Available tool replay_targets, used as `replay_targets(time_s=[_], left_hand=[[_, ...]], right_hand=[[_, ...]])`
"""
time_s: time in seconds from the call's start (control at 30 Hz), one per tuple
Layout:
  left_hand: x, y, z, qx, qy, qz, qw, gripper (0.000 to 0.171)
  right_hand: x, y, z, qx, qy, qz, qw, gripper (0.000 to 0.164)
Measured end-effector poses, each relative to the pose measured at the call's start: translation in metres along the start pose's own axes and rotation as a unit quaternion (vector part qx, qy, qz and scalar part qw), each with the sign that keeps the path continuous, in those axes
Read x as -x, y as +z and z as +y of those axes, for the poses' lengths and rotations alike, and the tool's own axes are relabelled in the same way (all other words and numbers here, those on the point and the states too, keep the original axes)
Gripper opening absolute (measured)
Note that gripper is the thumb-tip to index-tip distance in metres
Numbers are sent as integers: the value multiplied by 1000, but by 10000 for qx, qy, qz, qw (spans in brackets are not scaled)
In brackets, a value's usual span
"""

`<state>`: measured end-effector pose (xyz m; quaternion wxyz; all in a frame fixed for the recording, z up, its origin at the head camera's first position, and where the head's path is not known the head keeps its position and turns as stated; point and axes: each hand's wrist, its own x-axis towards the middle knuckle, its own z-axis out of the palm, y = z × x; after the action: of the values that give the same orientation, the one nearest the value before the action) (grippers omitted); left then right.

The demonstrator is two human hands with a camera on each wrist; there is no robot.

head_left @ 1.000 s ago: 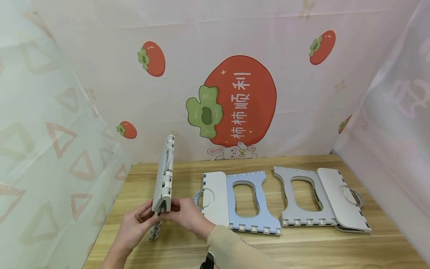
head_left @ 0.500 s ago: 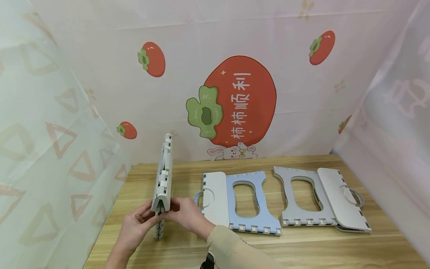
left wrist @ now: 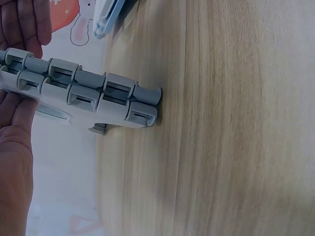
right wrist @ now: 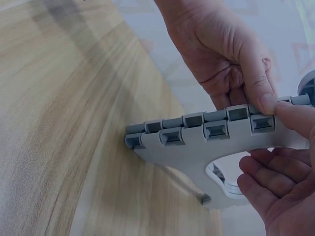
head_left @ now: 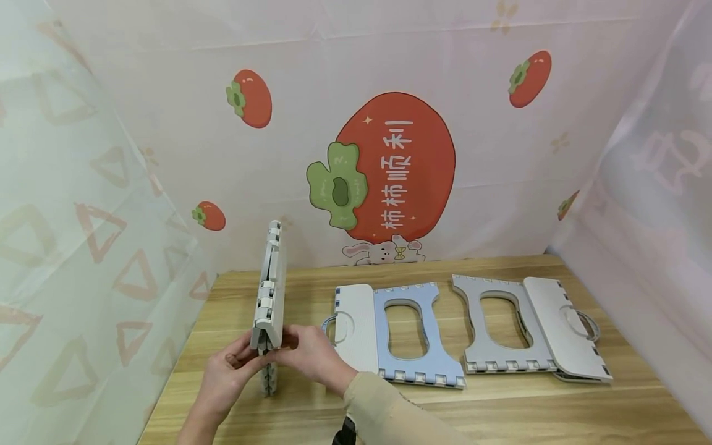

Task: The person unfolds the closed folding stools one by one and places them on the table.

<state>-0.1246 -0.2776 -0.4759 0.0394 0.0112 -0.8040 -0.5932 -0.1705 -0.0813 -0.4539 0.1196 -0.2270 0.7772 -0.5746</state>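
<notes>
A grey-and-white folding step stool (head_left: 271, 290) stands folded on its edge at the left of the table, its white top panels uppermost. My left hand (head_left: 221, 374) holds it from the left, just below the top panels, thumb on the near hinged edge. From the other side my right hand (head_left: 313, 357) grips it at the same height. In the right wrist view the thumbtips of both hands meet on the row of hinges of the stool (right wrist: 197, 147). The stool's leg end (left wrist: 142, 105) comes down at the wooden surface in the left wrist view.
Flat on the wooden table (head_left: 500, 411) lie two more folded step stools: a blue-and-white one (head_left: 442, 361) in the middle and a grey-and-white one (head_left: 539, 352) at the right. Printed cloth walls (head_left: 311, 74) enclose the back and sides.
The held stool has turned slightly: its top leans less to the right, and its lower end has shifted right. Both hands keep their hold nearly in place.
</notes>
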Motion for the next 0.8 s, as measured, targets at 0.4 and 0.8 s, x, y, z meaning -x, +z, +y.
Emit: replay_targets(time_s=[0.4,0.8], left_hand=[[-1,4,-4,235,20,106,9997,57],[0,4,-9,565,199,113,9981,55]], right_hand=[[-1,-1,-2,193,-63,81,9998,35],[-4,1,-2,361,-80,-24,9993,35]])
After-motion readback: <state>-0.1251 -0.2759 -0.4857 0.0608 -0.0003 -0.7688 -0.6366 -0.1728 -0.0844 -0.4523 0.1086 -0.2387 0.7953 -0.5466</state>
